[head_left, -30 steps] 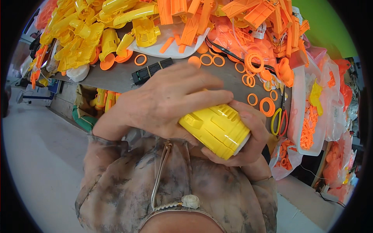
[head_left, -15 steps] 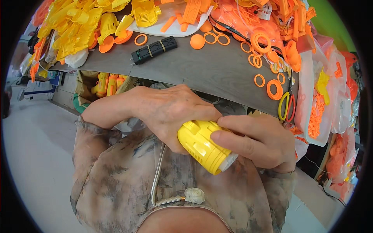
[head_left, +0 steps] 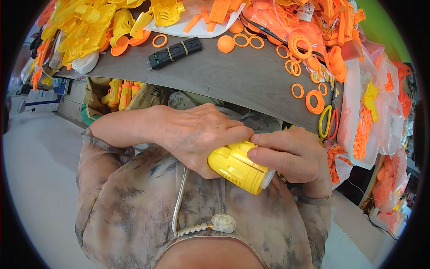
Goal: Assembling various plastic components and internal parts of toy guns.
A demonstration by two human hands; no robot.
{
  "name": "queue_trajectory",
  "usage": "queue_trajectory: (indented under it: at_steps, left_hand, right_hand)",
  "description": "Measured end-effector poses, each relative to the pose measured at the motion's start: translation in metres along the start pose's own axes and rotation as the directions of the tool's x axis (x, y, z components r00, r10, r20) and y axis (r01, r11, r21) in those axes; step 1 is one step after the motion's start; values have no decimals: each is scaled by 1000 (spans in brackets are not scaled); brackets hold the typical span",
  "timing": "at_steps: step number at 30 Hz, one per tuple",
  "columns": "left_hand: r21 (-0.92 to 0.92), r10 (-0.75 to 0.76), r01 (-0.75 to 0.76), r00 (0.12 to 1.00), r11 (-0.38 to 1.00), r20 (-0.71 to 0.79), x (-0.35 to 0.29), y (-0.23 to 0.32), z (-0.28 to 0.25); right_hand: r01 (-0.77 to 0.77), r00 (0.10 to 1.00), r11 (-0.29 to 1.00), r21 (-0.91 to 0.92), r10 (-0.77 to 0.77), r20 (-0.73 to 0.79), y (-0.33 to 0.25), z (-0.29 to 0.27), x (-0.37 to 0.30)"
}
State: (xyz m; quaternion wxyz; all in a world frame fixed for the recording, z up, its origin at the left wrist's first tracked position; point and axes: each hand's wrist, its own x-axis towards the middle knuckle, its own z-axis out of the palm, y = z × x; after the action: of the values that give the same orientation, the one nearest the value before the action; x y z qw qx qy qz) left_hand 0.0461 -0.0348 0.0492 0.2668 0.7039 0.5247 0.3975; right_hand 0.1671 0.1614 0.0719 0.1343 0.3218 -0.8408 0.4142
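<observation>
Close to my chest I hold a yellow plastic housing (head_left: 237, 168), rounded and slotted, with a whitish piece (head_left: 268, 178) at its lower right end. My left hand (head_left: 199, 136) is wrapped over its upper left end, fingers mostly hidden behind it. From the right, my right hand (head_left: 291, 154) grips the same housing, its fingers bent over the upper side. The two hands nearly touch at the fingertips. On the bench beyond them lies a black rectangular block (head_left: 175, 53) with two bands around it.
Yellow plastic parts (head_left: 85, 27) are heaped at the far left. Orange rings (head_left: 316, 102) and an orange pile (head_left: 277, 22) lie to the right, near scissors (head_left: 329, 122) and a clear bin (head_left: 354, 130). Below the grey bench (head_left: 215, 71), a box (head_left: 95, 96) holds yellow-orange pieces.
The housing has turned slightly between my hands, its whitish end rising a little. My right hand has shifted slightly left. Both hands keep their hold.
</observation>
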Motion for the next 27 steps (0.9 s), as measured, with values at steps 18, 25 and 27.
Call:
queue_trajectory:
  at_steps: [18,25,27]
  left_hand:
    - [198,-71,68,997,978,7,-3,9,1]
    - [219,-98,94,995,971,5,-4,11,7]
    - [206,-121,119,993,971,-4,-4,11,8]
  right_hand:
    - [70,997,993,99,-67,-33,11,4,-3]
    - [44,999,993,106,-44,-4,14,7,-5]
    - [38,999,990,139,-33,-42,16,9,-5]
